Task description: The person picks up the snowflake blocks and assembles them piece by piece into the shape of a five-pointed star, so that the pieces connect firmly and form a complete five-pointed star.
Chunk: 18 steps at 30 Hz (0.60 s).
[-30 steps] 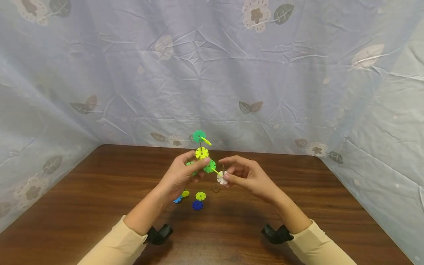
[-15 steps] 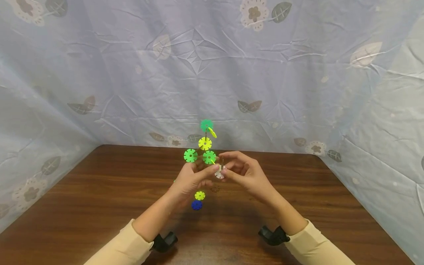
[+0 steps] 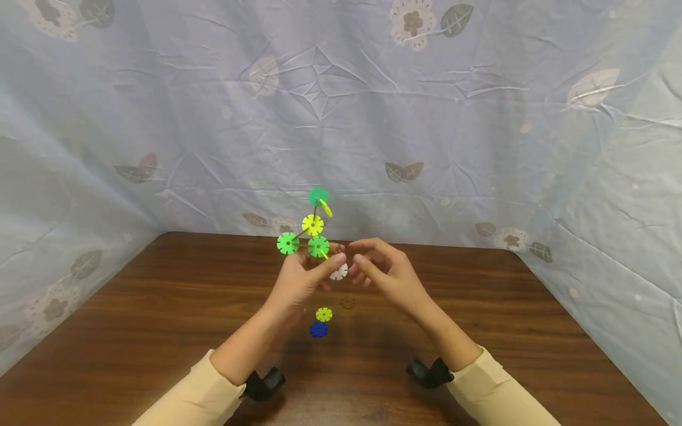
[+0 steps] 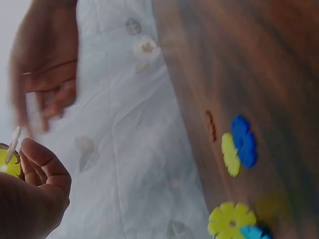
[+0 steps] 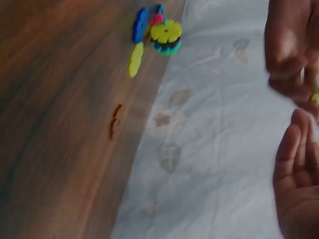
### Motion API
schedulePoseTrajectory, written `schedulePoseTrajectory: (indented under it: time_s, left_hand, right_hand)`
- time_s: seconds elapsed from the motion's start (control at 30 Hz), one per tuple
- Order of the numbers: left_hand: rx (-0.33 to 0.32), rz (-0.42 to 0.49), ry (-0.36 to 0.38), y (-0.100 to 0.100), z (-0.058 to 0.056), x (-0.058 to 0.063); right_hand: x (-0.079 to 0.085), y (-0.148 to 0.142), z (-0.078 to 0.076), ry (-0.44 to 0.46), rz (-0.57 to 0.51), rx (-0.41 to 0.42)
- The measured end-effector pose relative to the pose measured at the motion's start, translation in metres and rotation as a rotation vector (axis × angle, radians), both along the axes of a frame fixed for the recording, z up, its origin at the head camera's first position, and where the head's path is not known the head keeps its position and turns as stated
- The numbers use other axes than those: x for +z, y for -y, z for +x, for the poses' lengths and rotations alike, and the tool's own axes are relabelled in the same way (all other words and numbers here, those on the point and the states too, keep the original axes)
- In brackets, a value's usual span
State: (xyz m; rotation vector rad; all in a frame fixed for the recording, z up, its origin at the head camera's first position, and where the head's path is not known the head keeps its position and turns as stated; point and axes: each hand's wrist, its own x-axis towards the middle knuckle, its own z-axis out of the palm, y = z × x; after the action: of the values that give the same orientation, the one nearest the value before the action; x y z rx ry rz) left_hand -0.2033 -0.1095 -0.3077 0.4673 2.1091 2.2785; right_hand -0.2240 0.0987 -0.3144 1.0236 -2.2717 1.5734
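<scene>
While its white disc [image 3: 339,272] sits pinched between thumb and fingers of the person's left grip [image 3: 301,283], I see the disc chain [image 3: 312,225] held up above the table [image 3: 160,331]. From the white disc, at the lower right end, a yellow piece [image 3: 324,255] seen edge-on leads up to two green discs [image 3: 288,243] set side by side; the middle yellow disc [image 3: 309,228] stands above them, and a teal disc [image 3: 318,196] tops it all, with a slim yellow disc [image 3: 326,208] jutting off. Just beside the white disc I have the right grip [image 3: 391,273], fingers loosely bent around nothing; whether its fingertips touch, I can't tell. On the table below lie a blue disc [image 3: 318,329], a loose yellow disc [image 3: 324,315] close by it and a brown disc [image 3: 348,303] farther off. My right wrist view adds a small stack [image 5: 166,32], yellow uppermost. Floral cloth [image 3: 341,130] hangs behind.
</scene>
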Motion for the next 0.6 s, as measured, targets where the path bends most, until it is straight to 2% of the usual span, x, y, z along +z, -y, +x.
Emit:
schedulePoseTrajectory:
  time_s: [0.07,0.23,0.3,0.4,0.6]
  left_hand:
    - [0.023,-0.019,-0.003,0.004,-0.001,0.004]
    - [0.019,-0.033,0.029,0.012,-0.003,0.006]
    - [0.01,-0.037,0.031,0.012,-0.004,0.005]
    - [0.004,-0.045,0.028,0.012,-0.005,0.006]
    - [0.0,-0.075,0.026,0.013,-0.005,0.008]
  right_hand:
    - [-0.003,-0.001,-0.009,0.058,0.112,-0.048]
    - [-0.015,0.003,-0.029,0.134,0.55,-0.141]
    - [-0.018,0.005,-0.033,0.165,0.68,-0.169]
    - [-0.021,0.008,-0.037,0.192,0.81,-0.164]
    - [-0.026,0.019,-0.044,0.08,0.96,-0.08]
